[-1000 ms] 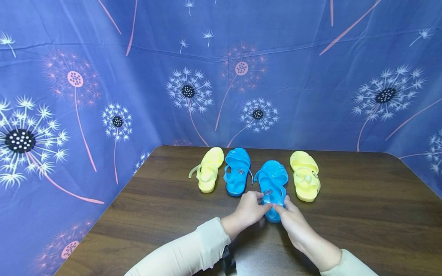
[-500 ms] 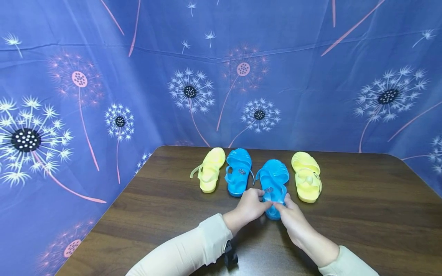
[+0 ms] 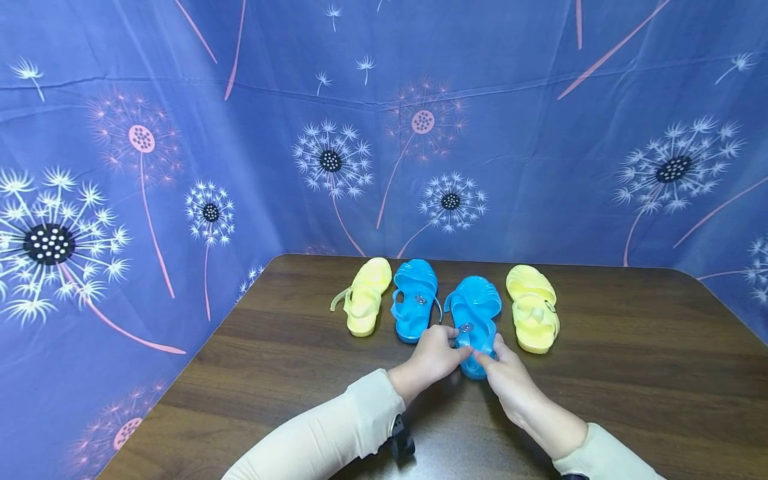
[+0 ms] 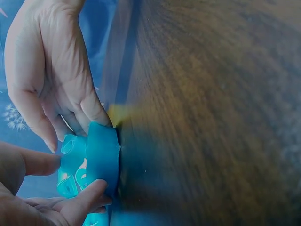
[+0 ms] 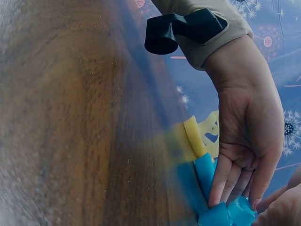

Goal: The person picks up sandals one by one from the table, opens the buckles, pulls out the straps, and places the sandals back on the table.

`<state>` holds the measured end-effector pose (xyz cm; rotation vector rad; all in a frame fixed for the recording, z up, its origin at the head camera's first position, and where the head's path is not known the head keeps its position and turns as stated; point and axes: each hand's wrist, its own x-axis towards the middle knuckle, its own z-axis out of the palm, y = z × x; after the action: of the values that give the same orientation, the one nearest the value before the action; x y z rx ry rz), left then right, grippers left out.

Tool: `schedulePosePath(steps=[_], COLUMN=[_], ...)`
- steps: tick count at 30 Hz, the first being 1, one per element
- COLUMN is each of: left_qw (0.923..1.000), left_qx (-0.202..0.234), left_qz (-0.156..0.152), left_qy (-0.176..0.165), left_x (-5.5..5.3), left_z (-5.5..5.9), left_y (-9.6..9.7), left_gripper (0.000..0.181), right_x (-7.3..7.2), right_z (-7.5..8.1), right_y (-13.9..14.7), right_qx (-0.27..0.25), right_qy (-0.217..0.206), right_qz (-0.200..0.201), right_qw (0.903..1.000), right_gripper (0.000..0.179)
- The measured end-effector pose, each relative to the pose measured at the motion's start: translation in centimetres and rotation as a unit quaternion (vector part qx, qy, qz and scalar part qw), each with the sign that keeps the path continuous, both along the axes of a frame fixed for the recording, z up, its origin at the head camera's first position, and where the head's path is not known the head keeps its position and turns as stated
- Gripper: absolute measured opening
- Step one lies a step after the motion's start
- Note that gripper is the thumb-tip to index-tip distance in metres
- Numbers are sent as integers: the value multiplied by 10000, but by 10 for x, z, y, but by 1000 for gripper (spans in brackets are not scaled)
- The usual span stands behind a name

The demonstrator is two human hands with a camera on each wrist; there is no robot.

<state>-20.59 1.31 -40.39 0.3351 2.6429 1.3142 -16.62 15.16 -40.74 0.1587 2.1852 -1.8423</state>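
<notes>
A blue sandal (image 3: pixel 474 297) stands on the table, toe pointing away, with both hands at its heel half. My left hand (image 3: pixel 433 357) grips its left side, thumb up by the ankle strap; in the left wrist view, the left fingers (image 4: pixel 91 190) press the heel's outer side. From the other side my right hand (image 3: pixel 515 387) holds the sandal, its thumb (image 3: pixel 483 358) meeting the left thumb over the strap. Part of the strap and buckle area is hidden by the thumbs. A second blue sandal (image 3: pixel 415 300) lies just left of it.
One yellow sandal (image 3: pixel 367 293) stands at the left end of the row, another yellow sandal (image 3: pixel 532 310) at the right end. All are on a dark wooden table (image 3: pixel 648 373). A blue dandelion-print cloth (image 3: pixel 522 120) hangs behind and at the sides.
The held blue sandal has shifted slightly away from the person, with both hands moving along with it. Both thumbs stay at the strap. The other sandals keep their places.
</notes>
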Motion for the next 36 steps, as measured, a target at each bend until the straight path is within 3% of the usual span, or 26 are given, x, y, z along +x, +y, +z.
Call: schedulePosePath(steps=[36], left_qw=[9995], left_qx=[85], left_qz=[210], left_qy=[209], left_x=[-17], left_z=[-6], left_y=[10], left_gripper=[46], right_x=[-22], right_z=[-3], right_y=[2], right_qx=[-188], right_qy=[126], right_qz=[-492], right_qw=[9985], right_gripper=[63])
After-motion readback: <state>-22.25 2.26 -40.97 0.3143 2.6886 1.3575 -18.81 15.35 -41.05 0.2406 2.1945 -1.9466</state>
